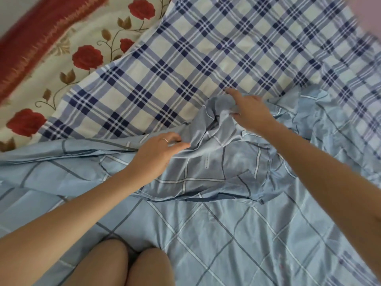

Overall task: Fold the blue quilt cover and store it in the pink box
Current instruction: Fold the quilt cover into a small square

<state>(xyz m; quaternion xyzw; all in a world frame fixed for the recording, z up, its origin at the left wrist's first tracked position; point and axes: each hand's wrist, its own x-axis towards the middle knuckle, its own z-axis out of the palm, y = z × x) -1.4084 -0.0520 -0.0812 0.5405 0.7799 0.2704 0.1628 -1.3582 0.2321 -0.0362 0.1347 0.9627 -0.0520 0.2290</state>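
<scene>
Where the blue quilt cover (216, 234) lies spread over the near part of the plaid sheet (185, 48), its far edge is rumpled, and one corner is heaped into a loose mound resting on the sheet. The left hand (156, 155), at the near side of the sheet's exposed area, has its grip closed on the cover: thumb and curled fingertips pinch a ridge of blue cloth at the foot of the mound. A thin ring (165, 139) sits on one finger of that hand. The right hand (251, 110) rests on top of the mound, its index finger pointing straight out until the tip reaches over the plaid sheet, and its thumb lies against the bunched cloth. Its other fingers are hidden under the hand, so I cannot tell whether this grip holds the cover or only lies on it. Beyond the sheet's left edge lies cream bedding printed with red roses (82, 54), and past that is a band of red cloth (37, 27). The person's bare knees (132, 265) rest on the cover, well short of the exposed sheet.
</scene>
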